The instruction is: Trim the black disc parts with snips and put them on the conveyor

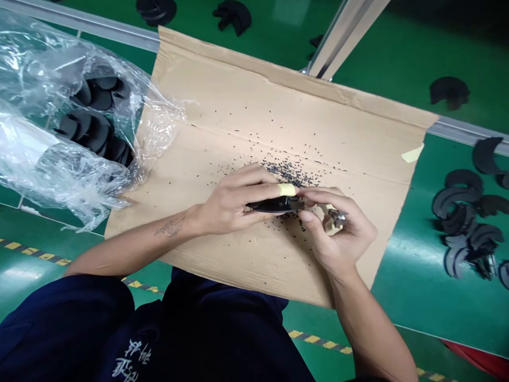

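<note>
Currently, the left hand [238, 199] is gripping a curved black part [268, 206], its fingers lying along the upper side and its thumb side supporting from below. One finger is wearing a band of yellow tape [287, 189]. The right hand [345, 233] is closing its curled fingers around a small metal tool [338, 216], whose exact kind is not showing clearly. Its thumb and fingertips are meeting the right end of the part; whether they are pinching it firmly cannot be told.

The part is being held above the middle of a cardboard sheet [338, 127], where many tiny black scraps [286, 172] are lying, thickest just beyond the hands and thinning outward. A pale tape strip [412, 154] is sticking to the sheet near its right edge.

To the left, a clear plastic bag [79, 196] is spreading over the sheet's edge, with stacked black pieces [89, 130] showing at it. To the right, loose curved pieces [455, 201] are lying in a group on the green surface [421, 297]. Beyond the metal rail [91, 24], several more dark pieces [449, 91] are resting well apart.
</note>
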Motion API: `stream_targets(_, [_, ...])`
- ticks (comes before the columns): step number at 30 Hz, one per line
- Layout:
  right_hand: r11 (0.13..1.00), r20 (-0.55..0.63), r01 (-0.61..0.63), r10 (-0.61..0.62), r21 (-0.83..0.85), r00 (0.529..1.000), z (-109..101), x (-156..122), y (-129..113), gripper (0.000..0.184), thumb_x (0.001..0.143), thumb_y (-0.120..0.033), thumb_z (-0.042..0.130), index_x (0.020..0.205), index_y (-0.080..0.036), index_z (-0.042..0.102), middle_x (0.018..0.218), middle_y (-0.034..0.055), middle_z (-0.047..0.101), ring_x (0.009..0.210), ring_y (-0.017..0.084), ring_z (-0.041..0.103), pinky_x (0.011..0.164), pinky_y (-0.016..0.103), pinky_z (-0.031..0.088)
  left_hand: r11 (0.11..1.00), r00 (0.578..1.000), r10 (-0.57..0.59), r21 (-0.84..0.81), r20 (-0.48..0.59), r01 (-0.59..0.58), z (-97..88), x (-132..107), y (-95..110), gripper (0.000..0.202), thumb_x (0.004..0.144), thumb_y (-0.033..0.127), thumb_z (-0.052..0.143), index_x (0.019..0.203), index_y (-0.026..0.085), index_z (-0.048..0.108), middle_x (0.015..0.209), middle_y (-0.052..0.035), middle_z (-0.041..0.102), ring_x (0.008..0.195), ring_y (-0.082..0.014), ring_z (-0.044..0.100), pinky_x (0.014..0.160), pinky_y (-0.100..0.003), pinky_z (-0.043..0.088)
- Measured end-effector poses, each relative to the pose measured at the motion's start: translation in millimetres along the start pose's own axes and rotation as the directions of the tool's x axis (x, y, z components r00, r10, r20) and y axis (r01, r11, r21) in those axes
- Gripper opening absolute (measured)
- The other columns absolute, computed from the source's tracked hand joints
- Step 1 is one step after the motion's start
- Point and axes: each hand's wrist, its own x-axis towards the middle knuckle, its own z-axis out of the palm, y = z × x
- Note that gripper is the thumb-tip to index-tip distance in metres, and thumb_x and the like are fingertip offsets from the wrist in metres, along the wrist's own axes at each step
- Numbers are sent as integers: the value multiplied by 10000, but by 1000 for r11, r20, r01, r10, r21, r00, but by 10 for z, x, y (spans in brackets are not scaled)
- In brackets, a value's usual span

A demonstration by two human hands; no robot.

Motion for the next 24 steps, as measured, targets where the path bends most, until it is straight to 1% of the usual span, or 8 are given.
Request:
stream_targets(4, [996,77,81,-78,-29,994,-15,6,7,128,879,-194,757,988,-260,744,933,40,771,842,207,729,753,377,604,997,997,50,49,54,-53,13,10,27,205,983,271,671,1180,217,670,874,-25,697,765,-125,609,700,-270,510])
stream_targets(8, [988,120,152,-147,-35,982,-25,15,-15,136,885,-154,727,969,-259,748,864,25,743,757,184,698,712,361,581,991,992,63,108,107,-74,13,15,65,135,1014,306,623,1105,213,656,824,-16,675,726,-128,593,672,-269,504])
stream_targets(10, [991,140,127,-119,-45,983,-52,35,-31,136,884,-159,730,976,-258,744,883,29,744,773,188,699,718,361,580,994,993,46,89,112,-56,8,14,67,145,1017,301,619,1115,204,664,838,-23,686,739,-129,603,678,-264,512])
stream_targets(12, [994,158,71,-58,-82,986,-97,66,-37,137,873,-185,755,987,-256,736,934,38,752,830,201,708,748,364,579,998,996,5,58,92,-10,4,14,53,186,1005,296,644,1149,183,673,878,-39,715,771,-128,629,707,-262,528])
stream_targets(15, [978,162,32,1,-204,987,-171,110,-9,141,884,-202,743,1011,-258,718,985,44,750,890,212,703,785,371,561,997,996,-72,35,49,70,-1,13,21,252,966,304,706,1175,164,689,935,-58,755,824,-131,678,752,-264,552])
stream_targets(19, [892,191,158,-82,-424,978,-213,115,66,160,916,-158,651,1039,-252,690,966,49,739,866,216,661,770,382,515,998,998,-58,-18,19,58,-5,10,-5,214,925,289,758,1103,173,728,937,-54,763,864,-132,698,771,-264,555])
stream_targets(21, [855,230,215,-116,-472,966,-207,99,94,158,917,-157,641,1046,-242,677,951,55,735,849,220,634,750,382,494,998,998,-49,-32,34,50,-3,8,-6,205,920,274,764,1093,168,732,930,-54,753,859,-128,687,774,-265,549])
stream_targets(24, [835,273,262,-140,-485,952,-193,78,111,138,926,-163,636,1045,-228,664,930,60,727,826,216,609,725,370,476,998,998,-42,-43,55,45,3,7,0,194,926,266,755,1102,189,731,931,-39,743,849,-124,673,770,-267,538])
